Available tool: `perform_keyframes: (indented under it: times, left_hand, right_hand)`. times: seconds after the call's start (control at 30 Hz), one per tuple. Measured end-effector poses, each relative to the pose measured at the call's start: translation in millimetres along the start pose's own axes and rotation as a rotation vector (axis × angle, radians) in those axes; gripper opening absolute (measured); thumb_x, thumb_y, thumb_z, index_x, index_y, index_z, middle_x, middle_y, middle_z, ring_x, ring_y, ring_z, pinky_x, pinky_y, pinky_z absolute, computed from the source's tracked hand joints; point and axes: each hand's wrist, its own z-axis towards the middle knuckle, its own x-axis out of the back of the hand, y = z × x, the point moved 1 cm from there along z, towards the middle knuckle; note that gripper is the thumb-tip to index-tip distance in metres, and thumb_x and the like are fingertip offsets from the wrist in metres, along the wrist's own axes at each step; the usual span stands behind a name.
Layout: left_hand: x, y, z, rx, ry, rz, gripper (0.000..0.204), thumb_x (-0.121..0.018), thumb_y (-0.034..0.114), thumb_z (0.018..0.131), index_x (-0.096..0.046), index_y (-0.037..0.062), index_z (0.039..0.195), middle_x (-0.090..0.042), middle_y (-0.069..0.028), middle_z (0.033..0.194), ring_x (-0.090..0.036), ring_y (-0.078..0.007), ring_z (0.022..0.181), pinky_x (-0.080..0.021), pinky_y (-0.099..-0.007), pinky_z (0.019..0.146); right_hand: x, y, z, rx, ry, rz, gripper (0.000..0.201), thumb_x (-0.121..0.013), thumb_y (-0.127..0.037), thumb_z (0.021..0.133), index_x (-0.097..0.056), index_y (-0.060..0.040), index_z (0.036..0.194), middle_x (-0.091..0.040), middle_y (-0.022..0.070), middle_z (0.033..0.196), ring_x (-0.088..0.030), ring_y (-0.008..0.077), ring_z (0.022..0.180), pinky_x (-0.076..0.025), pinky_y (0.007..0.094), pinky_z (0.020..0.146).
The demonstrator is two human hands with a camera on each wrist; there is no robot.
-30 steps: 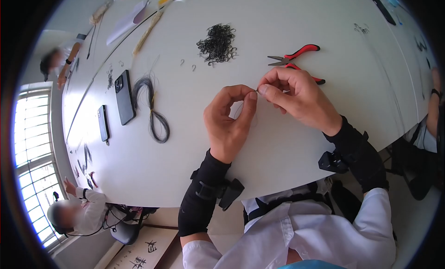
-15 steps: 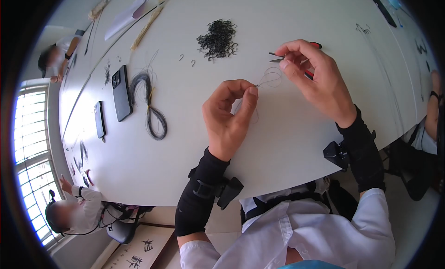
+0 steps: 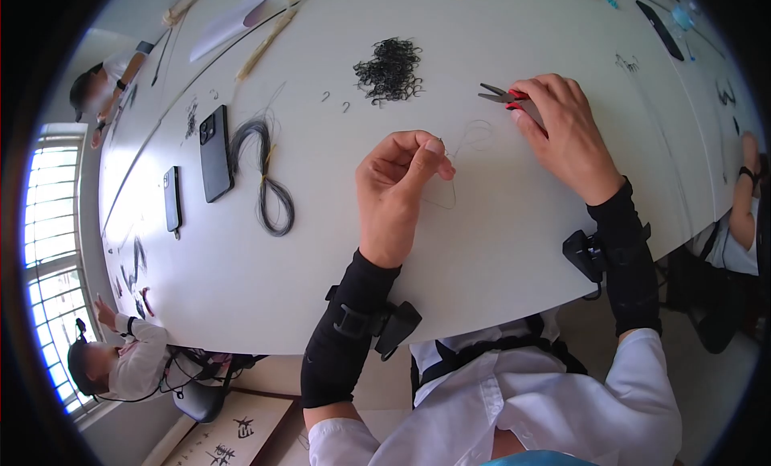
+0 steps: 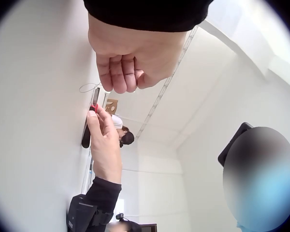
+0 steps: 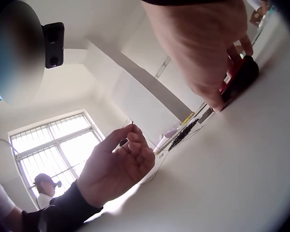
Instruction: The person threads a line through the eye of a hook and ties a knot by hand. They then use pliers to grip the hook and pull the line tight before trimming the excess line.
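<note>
My left hand [image 3: 393, 193] pinches a small fish hook between thumb and forefinger, and most of it is hidden; only a dark tip [image 5: 133, 124] sticks out above the fingertips. Thin fishing line [image 3: 454, 185] trails from these fingers in loose loops over the white table. To the right, my right hand [image 3: 572, 136] grips a pair of pliers [image 3: 498, 96] by the red handles, which its fingers largely cover. The slim grey jaws point left, slightly apart. Beyond the left hand lies a pile of black hooks [image 3: 389, 71].
Two loose hooks [image 3: 346, 107] lie left of the pile. A tied bundle of dark line [image 3: 255, 136], a large phone [image 3: 215, 157] and a smaller phone [image 3: 172, 199] lie on the left of the table [image 3: 337, 305]. More hooks with line [image 3: 628, 63] lie far right. Other people sit at the sides.
My right hand has left the left fingertips, moved right and away from me, and taken hold of the pliers. The left hand keeps its pinch and has turned slightly, the line now hanging looser.
</note>
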Motion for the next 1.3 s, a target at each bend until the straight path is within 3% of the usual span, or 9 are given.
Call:
perform_keyframes:
  times: [0.13, 0.23, 0.33, 0.37, 0.47, 1.3]
  left_hand:
    - [-1.8, 0.4, -0.8, -0.068, 0.057, 0.077, 0.011, -0.065, 0.01, 0.101, -0.066, -0.0004, 0.098, -0.067, -0.005, 0.083, -0.064, -0.014, 0.077, -0.052, -0.0294, 0.078]
    - [-4.8, 2.6, -3.9, -0.11, 0.113, 0.153, 0.013, -0.067, 0.011, 0.1, -0.066, -0.0017, 0.098, -0.067, -0.0045, 0.084, -0.064, -0.0123, 0.077, -0.051, -0.0271, 0.076]
    - [-5.1, 3.5, -3.2, -0.176, 0.153, 0.23, 0.014, -0.069, 0.011, 0.099, -0.066, -0.0028, 0.098, -0.067, -0.0041, 0.085, -0.064, -0.0113, 0.077, -0.051, -0.0259, 0.075]
    - [-4.7, 2.8, -3.1, -0.189, 0.159, 0.229, 0.014, -0.069, 0.01, 0.099, -0.066, -0.003, 0.098, -0.067, -0.0042, 0.085, -0.064, -0.0112, 0.077, -0.051, -0.0258, 0.075]
    - [-4.1, 2.9, -3.1, -0.216, 0.175, 0.207, 0.014, -0.069, 0.01, 0.099, -0.066, -0.0033, 0.099, -0.068, -0.0044, 0.086, -0.064, -0.0112, 0.078, -0.051, -0.0257, 0.075]
    - [-2.7, 4.4, -3.8, -0.202, 0.179, 0.168, 0.011, -0.066, 0.008, 0.1, -0.065, -0.003, 0.099, -0.068, -0.0047, 0.087, -0.066, -0.0123, 0.08, -0.052, -0.0268, 0.078]
  right_hand:
    - [11.6, -18.8, 2.6, 0.058, 0.134, 0.222, 0.026, -0.057, -0.017, 0.103, -0.054, -0.0014, 0.123, -0.061, 0.0148, 0.106, -0.058, 0.0273, 0.098, -0.048, 0.0406, 0.09]
    - [23.7, -46.1, -1.5, -0.124, -0.033, 0.688, 0.023, -0.048, -0.019, 0.107, -0.051, 0.0008, 0.119, -0.059, 0.0131, 0.091, -0.057, 0.0238, 0.08, -0.049, 0.0361, 0.078]
    - [24.1, -62.7, -10.3, -0.243, -0.213, 0.848, 0.024, -0.044, -0.021, 0.109, -0.05, 0.0017, 0.114, -0.056, 0.0094, 0.079, -0.052, 0.02, 0.067, -0.046, 0.034, 0.068]
    - [14.3, -65.9, -14.2, -0.237, -0.152, 0.945, 0.025, -0.047, -0.024, 0.109, -0.052, 0.0005, 0.112, -0.053, 0.0053, 0.075, -0.047, 0.0158, 0.065, -0.043, 0.0318, 0.065]
    - [18.7, -72.3, -14.7, -0.333, -0.311, 0.933, 0.029, -0.05, -0.029, 0.108, -0.053, -0.0002, 0.11, -0.052, 0.0032, 0.075, -0.044, 0.0119, 0.064, -0.04, 0.0295, 0.063]
    - [17.1, -88.0, -19.0, -0.291, -0.289, 0.847, 0.032, -0.055, -0.026, 0.105, -0.062, 0.0037, 0.095, -0.049, 0.0083, 0.061, -0.043, 0.0158, 0.054, -0.038, 0.0344, 0.054]
